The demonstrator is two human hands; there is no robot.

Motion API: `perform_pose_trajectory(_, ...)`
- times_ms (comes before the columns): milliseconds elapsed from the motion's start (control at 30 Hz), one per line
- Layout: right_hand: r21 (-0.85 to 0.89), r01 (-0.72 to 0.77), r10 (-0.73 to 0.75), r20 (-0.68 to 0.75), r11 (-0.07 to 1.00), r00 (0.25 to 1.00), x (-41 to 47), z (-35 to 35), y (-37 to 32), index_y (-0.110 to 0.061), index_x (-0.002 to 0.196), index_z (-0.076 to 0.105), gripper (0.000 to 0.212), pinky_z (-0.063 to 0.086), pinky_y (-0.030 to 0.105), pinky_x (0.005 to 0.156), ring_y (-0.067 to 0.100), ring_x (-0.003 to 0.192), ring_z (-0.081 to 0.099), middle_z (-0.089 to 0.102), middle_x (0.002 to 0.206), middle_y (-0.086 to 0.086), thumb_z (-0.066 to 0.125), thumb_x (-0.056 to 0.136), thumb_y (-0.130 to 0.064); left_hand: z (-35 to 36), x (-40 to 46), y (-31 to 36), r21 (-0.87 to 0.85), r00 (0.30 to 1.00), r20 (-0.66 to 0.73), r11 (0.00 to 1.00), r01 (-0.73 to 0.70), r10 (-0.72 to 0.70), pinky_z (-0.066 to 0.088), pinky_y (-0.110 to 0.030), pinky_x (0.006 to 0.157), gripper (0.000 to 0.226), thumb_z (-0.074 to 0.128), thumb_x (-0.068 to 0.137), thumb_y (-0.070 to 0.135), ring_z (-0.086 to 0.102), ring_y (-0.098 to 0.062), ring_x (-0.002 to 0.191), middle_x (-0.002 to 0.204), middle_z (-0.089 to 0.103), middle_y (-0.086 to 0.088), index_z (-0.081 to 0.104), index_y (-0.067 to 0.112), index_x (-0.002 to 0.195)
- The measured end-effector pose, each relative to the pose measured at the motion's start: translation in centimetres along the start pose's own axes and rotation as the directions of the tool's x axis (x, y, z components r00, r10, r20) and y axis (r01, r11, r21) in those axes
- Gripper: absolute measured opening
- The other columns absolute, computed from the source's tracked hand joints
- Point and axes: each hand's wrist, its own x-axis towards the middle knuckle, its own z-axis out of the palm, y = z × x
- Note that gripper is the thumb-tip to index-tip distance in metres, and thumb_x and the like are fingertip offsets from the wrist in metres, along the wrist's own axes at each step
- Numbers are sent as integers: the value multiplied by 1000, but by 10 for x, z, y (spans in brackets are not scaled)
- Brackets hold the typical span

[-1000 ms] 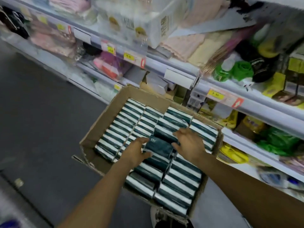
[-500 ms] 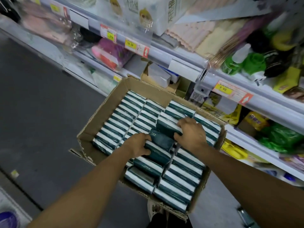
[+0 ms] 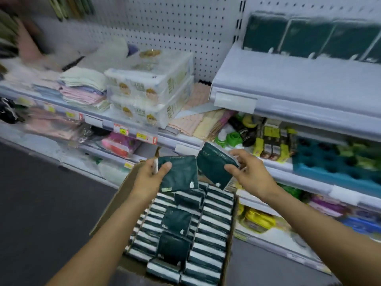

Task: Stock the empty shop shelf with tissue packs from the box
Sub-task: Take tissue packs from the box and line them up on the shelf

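Each hand has its grip closed on one dark green tissue pack: the left hand (image 3: 150, 178) pinches the left pack (image 3: 178, 173) with the thumb across its face and the fingers behind its left edge, while the right hand (image 3: 250, 172) clamps the right pack (image 3: 215, 165) by its right end, thumb on the front. The two packs are held up side by side above the far end of the cardboard box (image 3: 115, 203), their inner edges near or just touching — the blur leaves that unclear — and the right pack is tilted. Below the forearms the box is full of packs standing on edge in rows, green and white stripes showing, with a few loose packs (image 3: 175, 220) lying flat on top along the middle. Beyond the hands, upper right, a pale shelf (image 3: 299, 83) is mostly bare — a row of green packs (image 3: 309, 38) stands at its back against the pegboard. To the left, a lower shelf carries wrapped white tissue bundles (image 3: 152, 87) and folded cloths (image 3: 82, 87).
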Motion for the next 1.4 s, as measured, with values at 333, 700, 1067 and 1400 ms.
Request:
perform_pose_trajectory(333,29,161,-148,-270,987,951,-41,-142,-44,-32,119,54,29,51,18,67,1,84,61,62,105,-10,64,92,-27,32,-12,152,-107,926,80,927,-359,368,56,-39,85,23,66,91,40,69,-18,99,105,71,-2,62,21,103)
perform_pose_trajectory(700,-238,146,-248,-487,960,838,-20,-313,-3,-33,120,55,28,44,22,70,7,79,55,61,90,-8,60,94,-25,139,8,268,-165,846,193,867,-471,496,55,-39,90,43,66,86,52,68,-14,102,112,70,3,59,25,118)
perform_pose_trajectory(1067,-192,112,-202,-559,975,804,93,-381,70,-24,108,67,20,45,19,73,5,78,56,60,91,-19,67,90,-17,254,76,314,-105,926,140,935,-339,351,53,-46,94,48,65,84,58,64,-19,106,117,66,1,57,25,117)
perform_pose_trajectory(1400,-372,69,-263,-504,926,823,162,-398,99,-21,101,67,12,47,29,78,16,95,55,61,100,-6,68,89,-23,296,119,319,-89,950,71,951,-297,303,54,-46,93,38,64,89,51,66,-18,99,109,68,1,57,24,115)
